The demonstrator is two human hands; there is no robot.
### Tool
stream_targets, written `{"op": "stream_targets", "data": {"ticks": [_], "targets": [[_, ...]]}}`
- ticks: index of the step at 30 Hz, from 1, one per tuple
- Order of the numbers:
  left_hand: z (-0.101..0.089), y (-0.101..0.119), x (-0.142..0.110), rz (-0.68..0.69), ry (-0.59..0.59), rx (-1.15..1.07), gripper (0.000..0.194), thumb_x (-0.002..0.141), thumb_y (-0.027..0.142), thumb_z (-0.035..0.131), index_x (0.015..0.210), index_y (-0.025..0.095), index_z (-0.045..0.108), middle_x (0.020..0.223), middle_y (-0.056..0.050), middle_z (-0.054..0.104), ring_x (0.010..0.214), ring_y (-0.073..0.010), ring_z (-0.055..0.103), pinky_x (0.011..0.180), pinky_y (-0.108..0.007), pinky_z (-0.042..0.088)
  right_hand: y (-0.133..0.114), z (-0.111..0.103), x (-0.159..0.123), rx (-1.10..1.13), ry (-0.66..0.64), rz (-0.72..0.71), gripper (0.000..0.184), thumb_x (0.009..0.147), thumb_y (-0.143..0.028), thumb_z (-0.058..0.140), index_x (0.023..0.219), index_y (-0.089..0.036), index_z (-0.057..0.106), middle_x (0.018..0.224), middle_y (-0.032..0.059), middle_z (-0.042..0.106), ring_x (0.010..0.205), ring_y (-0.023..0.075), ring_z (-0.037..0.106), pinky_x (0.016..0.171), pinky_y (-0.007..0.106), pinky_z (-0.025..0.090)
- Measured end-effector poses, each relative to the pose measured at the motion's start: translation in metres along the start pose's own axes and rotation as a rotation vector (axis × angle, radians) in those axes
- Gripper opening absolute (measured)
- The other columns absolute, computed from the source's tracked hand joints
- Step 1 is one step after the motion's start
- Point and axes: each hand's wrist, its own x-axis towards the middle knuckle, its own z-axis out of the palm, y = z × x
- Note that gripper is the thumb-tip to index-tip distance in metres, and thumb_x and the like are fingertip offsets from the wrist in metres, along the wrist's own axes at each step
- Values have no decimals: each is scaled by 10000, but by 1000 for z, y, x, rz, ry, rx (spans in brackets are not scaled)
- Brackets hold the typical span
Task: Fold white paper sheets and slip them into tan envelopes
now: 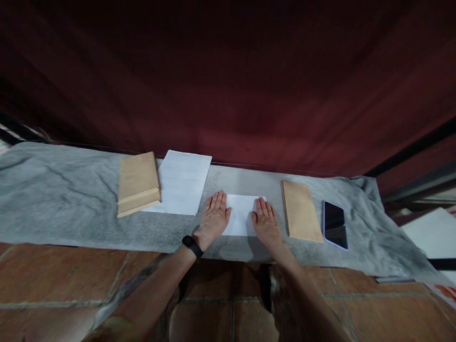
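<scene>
A small white sheet of paper [241, 216], perhaps folded, lies flat on the grey cloth. My left hand [214, 213] rests flat along its left edge, fingers stretched forward; a black band circles that wrist. Along the right edge lies my right hand [265, 221], also flat with its fingers out. Neither hand grips anything. Left of my hands is a stack of larger white paper [185, 183], partly covered by a pile of brown envelopes [138, 180]. Another brown envelope or thin stack [302, 212] sits just right of my right hand.
A phone [335, 225] in a lilac case lies at the right on the grey cloth [71, 194], which covers a long narrow surface. Dark red fabric [228, 95] hangs behind it. Brown floor tiles [53, 270] show in front. A white panel [432, 232] stands far right.
</scene>
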Motion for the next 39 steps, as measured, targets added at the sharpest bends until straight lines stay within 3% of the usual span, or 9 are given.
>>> {"op": "stream_targets", "data": {"ticks": [8, 13, 18, 25, 39], "targets": [[0, 0, 0, -29, 10, 6, 597, 1053, 334, 264, 1534, 1, 382, 1614, -199, 375, 1532, -277, 303, 1284, -447, 170, 5, 3, -1, -8, 23, 9, 526, 1023, -242, 365, 1506, -55, 462, 1546, 187, 493, 1432, 310, 457, 1171, 487, 353], [1, 9, -2, 87, 10, -60, 584, 1071, 363, 243, 1535, 44, 397, 1630, -166, 362, 1545, -257, 269, 1275, -442, 228, 1, 2, 0, 14, 30, -14, 547, 1045, -315, 376, 1523, -55, 433, 1557, 211, 469, 1452, 318, 433, 1175, 517, 349], [5, 18, -5, 178, 4, -118, 566, 1073, 349, 254, 1543, 61, 384, 1634, -155, 363, 1549, -235, 259, 1276, -430, 243, -11, -3, 3, 49, -42, -41, 559, 1062, -358, 346, 1532, -68, 428, 1591, 175, 430, 1483, 312, 391, 1194, 496, 330], [10, 20, -3, 178, 2, -116, 552, 1067, 338, 269, 1544, 88, 390, 1639, -148, 358, 1553, -241, 251, 1273, -459, 248, -22, -4, 1, 71, -92, -65, 536, 1066, -343, 332, 1537, -108, 437, 1605, 142, 414, 1499, 300, 364, 1207, 510, 303], [10, 13, 0, 104, 14, -74, 582, 1061, 348, 256, 1553, 55, 365, 1640, -164, 342, 1552, -246, 252, 1272, -445, 235, -22, -8, 3, 61, -107, -59, 535, 1069, -360, 354, 1543, -123, 431, 1593, 134, 437, 1490, 300, 378, 1199, 495, 309]]}}
